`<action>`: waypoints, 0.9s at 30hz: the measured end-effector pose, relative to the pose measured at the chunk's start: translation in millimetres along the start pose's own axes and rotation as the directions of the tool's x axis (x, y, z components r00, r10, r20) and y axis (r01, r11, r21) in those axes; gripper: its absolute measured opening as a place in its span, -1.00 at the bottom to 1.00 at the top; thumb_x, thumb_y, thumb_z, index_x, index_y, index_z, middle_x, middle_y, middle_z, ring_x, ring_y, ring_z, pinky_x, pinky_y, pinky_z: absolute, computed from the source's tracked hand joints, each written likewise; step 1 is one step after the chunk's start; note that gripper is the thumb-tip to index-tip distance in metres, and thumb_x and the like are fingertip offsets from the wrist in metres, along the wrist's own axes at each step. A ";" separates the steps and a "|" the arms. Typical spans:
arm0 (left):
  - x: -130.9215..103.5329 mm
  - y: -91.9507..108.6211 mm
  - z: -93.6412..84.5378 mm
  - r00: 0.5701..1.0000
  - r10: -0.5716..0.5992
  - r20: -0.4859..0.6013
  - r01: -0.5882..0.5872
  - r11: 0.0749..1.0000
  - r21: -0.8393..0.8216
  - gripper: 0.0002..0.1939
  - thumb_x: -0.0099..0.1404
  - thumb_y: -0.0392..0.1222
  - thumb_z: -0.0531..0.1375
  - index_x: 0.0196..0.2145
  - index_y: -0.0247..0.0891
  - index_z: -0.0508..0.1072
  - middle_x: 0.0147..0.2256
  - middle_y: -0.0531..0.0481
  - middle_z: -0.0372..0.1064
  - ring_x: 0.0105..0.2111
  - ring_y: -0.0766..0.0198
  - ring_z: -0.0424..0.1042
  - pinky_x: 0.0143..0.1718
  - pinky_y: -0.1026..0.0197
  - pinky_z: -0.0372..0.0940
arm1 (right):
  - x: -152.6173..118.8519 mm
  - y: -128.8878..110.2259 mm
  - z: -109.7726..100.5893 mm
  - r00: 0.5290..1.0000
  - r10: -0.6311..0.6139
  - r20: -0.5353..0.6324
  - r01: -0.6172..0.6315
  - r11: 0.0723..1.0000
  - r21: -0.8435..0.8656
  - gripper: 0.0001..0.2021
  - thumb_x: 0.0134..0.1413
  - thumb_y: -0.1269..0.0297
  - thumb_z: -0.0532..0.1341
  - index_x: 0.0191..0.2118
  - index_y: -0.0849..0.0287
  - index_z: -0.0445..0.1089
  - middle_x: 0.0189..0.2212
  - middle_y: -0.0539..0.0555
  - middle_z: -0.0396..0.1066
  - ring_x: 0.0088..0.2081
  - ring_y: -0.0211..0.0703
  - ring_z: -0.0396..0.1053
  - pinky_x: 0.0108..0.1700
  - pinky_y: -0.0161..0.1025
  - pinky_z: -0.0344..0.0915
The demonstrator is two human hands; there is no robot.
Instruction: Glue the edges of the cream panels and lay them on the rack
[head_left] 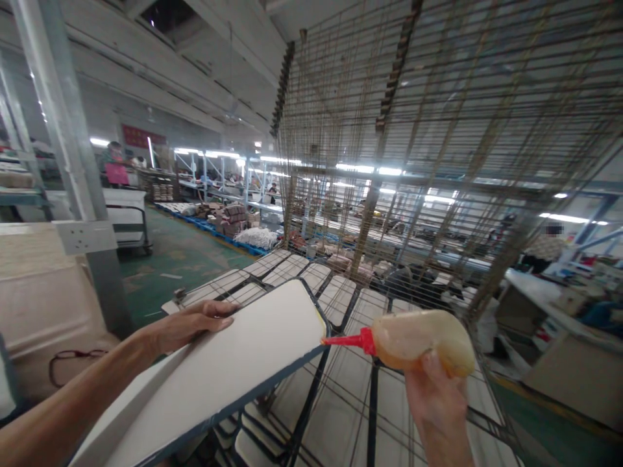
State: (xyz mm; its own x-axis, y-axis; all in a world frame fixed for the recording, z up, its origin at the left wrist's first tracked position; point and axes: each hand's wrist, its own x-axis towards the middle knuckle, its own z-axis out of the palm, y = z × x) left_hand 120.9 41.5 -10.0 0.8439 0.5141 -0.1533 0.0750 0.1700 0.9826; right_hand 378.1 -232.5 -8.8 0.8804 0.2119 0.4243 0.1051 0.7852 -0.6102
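A white panel with a dark blue edge point(243, 357) slants across the lower middle. My left hand point(195, 324) pinches its upper left side, thumb on the white face. In my right hand point(435, 389) is a translucent bottle point(421, 340) holding yellowish liquid, lying nearly level. Its red nozzle point(350, 340) points left, and the tip is at the panel's right corner, where a thin yellowish line runs along the edge. Whether the tip touches the panel is hard to tell.
Below the panel, a wire rack point(341, 389) carries several similar pale panels. Raised wire racks point(438, 130) fill the upper right. A metal post point(73, 143) and cloth-covered surface point(43, 311) with glasses stand left. People are in the background.
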 end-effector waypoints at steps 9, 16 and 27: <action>10.3 -14.8 13.4 1.000 0.028 0.008 -0.027 0.995 -0.092 -0.52 0.00 -0.14 0.36 -0.09 -0.32 0.48 -0.31 -0.05 0.55 -0.35 0.18 0.49 -0.35 0.29 0.34 | -12.4 4.3 10.2 0.988 -0.137 -0.074 0.131 0.988 -0.076 -0.66 -0.29 0.34 0.44 -0.25 0.11 0.48 -0.49 -0.05 0.50 -0.44 -0.19 0.45 -0.27 -0.26 0.38; 12.2 -21.5 24.8 0.996 0.082 0.044 -0.077 0.991 -0.113 -0.58 0.09 -0.13 0.31 -0.08 -0.30 0.48 -0.32 -0.08 0.55 -0.35 0.17 0.49 -0.32 0.25 0.34 | -13.7 14.2 16.9 0.983 -0.146 -0.109 0.140 0.989 -0.054 -0.72 -0.36 0.36 0.45 -0.37 0.14 0.48 -0.50 -0.06 0.48 -0.43 -0.21 0.43 -0.26 -0.28 0.38; 14.8 -31.1 31.1 0.996 0.088 -0.028 -0.092 0.974 -0.206 -0.63 0.03 -0.14 0.35 -0.17 -0.26 0.52 -0.36 -0.07 0.56 -0.44 0.23 0.51 -0.42 0.30 0.37 | -24.6 19.9 15.7 0.991 -0.115 -0.070 0.107 0.987 -0.118 -0.68 -0.27 0.27 0.44 -0.27 0.13 0.48 -0.48 -0.05 0.47 -0.33 -0.18 0.44 -0.20 -0.28 0.34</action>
State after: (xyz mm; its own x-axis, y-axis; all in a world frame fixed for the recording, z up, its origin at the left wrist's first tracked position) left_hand 147.6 17.6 -39.6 0.8318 0.5507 -0.0694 -0.1138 0.2915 0.9498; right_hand 351.3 -213.0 -20.8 0.8927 0.0784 0.4439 0.2521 0.7295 -0.6358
